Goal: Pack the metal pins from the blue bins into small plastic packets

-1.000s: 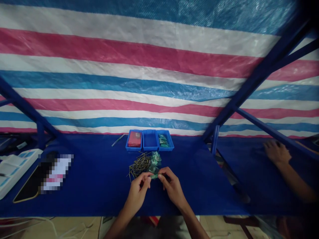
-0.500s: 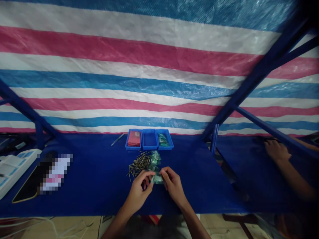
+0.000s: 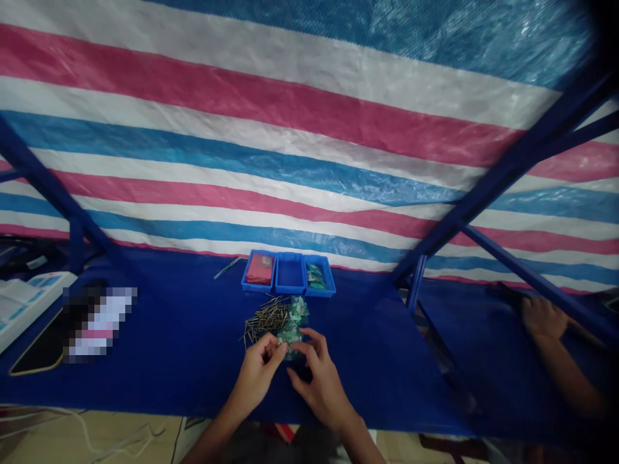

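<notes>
Between my hands is a small clear-green plastic bag (image 3: pixel 290 337). My left hand (image 3: pixel 260 368) pinches its lower left edge between thumb and fingers. My right hand (image 3: pixel 316 374) has its fingers apart, the fingertips at the bag's right side and the thumb held away below. Just beyond lies a pile of thin metal pieces (image 3: pixel 267 317), like screws or nails. Another green bag (image 3: pixel 298 308) rests at the right of the pile. Behind stand three joined blue trays: the left holds red packets (image 3: pixel 260 269), the middle tray (image 3: pixel 291 283) shows its bare bottom, and the right holds green bags (image 3: pixel 315 276).
A phone (image 3: pixel 41 348) and a white power strip (image 3: pixel 36 309) lie at the left. A thin tool (image 3: pixel 226 268) is left of the trays. Blue metal posts (image 3: pixel 416 283) rise at the right; beyond them another person's hand (image 3: pixel 544 318) rests on a blue surface.
My right hand has loosened from its pinch, and its thumb has swung down away from the bag. Both hands and the bag sit slightly further left. The view has tilted a little.
</notes>
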### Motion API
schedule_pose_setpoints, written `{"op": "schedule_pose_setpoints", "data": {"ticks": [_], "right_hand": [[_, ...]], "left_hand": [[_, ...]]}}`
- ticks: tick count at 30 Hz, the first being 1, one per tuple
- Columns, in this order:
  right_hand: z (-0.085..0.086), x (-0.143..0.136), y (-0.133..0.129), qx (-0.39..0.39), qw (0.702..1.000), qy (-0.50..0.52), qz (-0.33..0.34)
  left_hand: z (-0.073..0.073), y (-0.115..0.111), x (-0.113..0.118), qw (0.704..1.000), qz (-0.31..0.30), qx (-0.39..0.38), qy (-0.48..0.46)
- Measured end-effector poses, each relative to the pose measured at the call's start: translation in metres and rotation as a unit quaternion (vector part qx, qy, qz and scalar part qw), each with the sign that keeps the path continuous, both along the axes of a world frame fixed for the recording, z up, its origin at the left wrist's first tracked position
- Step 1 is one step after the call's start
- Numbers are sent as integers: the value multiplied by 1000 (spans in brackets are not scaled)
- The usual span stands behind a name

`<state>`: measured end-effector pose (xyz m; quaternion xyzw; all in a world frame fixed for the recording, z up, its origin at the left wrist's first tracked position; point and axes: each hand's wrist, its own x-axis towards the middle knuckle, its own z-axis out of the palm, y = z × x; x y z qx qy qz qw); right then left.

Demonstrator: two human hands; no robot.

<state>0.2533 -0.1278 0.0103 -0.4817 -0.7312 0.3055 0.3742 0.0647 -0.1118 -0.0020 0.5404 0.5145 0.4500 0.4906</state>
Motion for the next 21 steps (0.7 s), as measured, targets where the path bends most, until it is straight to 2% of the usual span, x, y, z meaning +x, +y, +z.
{"op": "schedule_pose_setpoints", "data": {"ticks": [2, 8, 14, 17, 21], "right_hand": [[0, 0, 1, 35, 998, -43, -11], [12, 4, 8, 37, 998, -35, 27], [13, 2, 8, 96, 992, -80, 13], [16, 6, 19, 103, 991, -84, -25], [33, 18, 51, 155, 978, -66, -121]], "left_hand": [[1, 1, -1, 1000, -3, -1, -3], [8, 3, -5, 999, -19, -23, -30], [12, 2, -6, 998, -20, -24, -52], [12, 1, -6, 998, -25, -15, -62], [13, 0, -5, 998, -43, 5, -35]]}}
